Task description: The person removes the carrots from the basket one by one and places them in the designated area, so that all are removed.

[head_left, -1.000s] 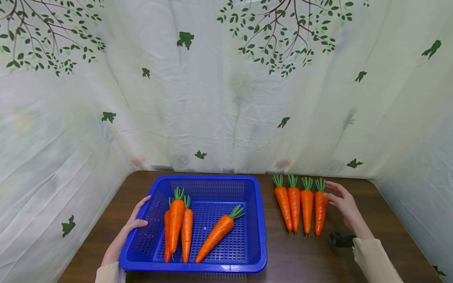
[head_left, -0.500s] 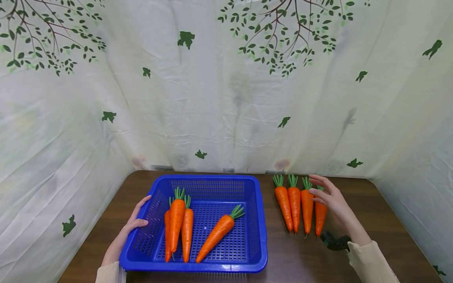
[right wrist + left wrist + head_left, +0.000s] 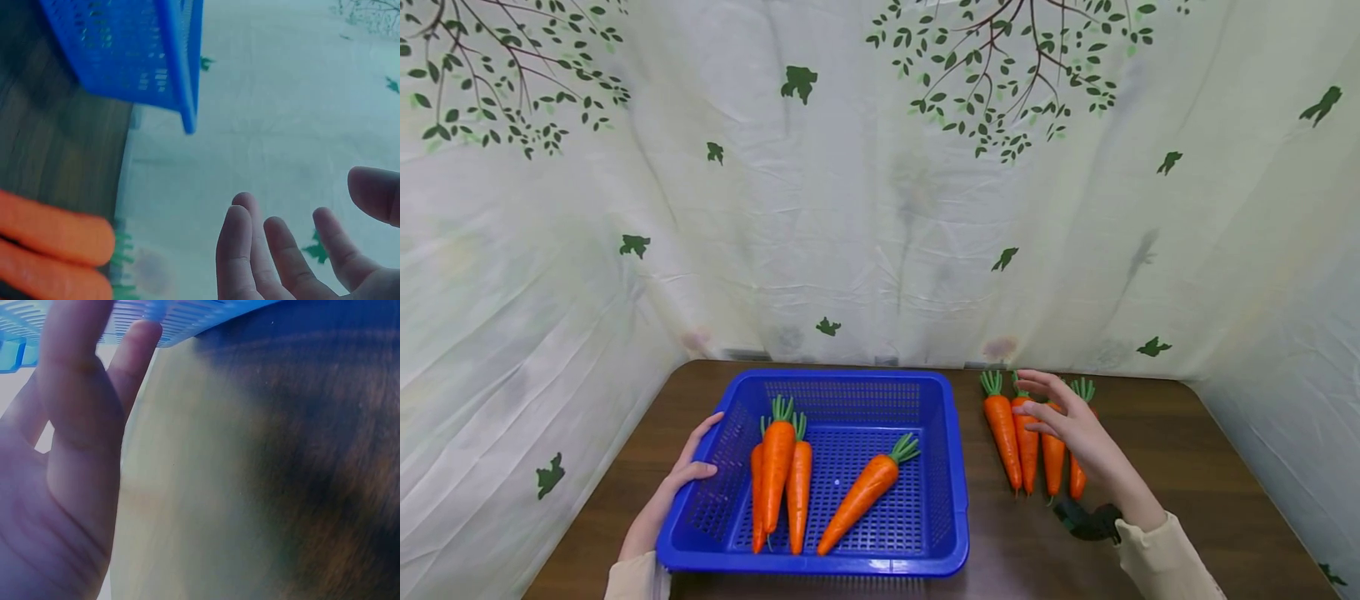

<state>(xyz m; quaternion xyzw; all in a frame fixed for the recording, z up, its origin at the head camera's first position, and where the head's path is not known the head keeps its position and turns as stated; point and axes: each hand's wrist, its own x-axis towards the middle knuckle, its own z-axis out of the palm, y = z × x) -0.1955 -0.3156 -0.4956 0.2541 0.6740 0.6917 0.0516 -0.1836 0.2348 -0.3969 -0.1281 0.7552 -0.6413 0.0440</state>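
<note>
My left hand (image 3: pixel 664 493) grips the left rim of a blue plastic basket (image 3: pixel 961 508), thumb over the edge. In the left wrist view its fingers (image 3: pixel 134 359) reach up to the basket's slotted side. Three carrots (image 3: pixel 780 471) with green tops lie bunched at the basket's left, one overlapping the others. Another carrot (image 3: pixel 859 504) lies slanted to their right. On the table, right of the basket, several carrots (image 3: pixel 1002 433) lie in a row, tops pointing away. My right hand (image 3: pixel 1078 433) hovers over this row, fingers spread and holding nothing, partly hiding the middle and right carrots.
A brown wooden table (image 3: pixel 1180 467) bears everything. Behind it and at both sides hangs a pale cloth (image 3: pixel 880 208) printed with leaves and branches. A black device (image 3: pixel 1086 522) sits at my right wrist.
My right hand has moved left across the row, from beside the rightmost carrot to over the second from the left. The left hand and the carrots stay put.
</note>
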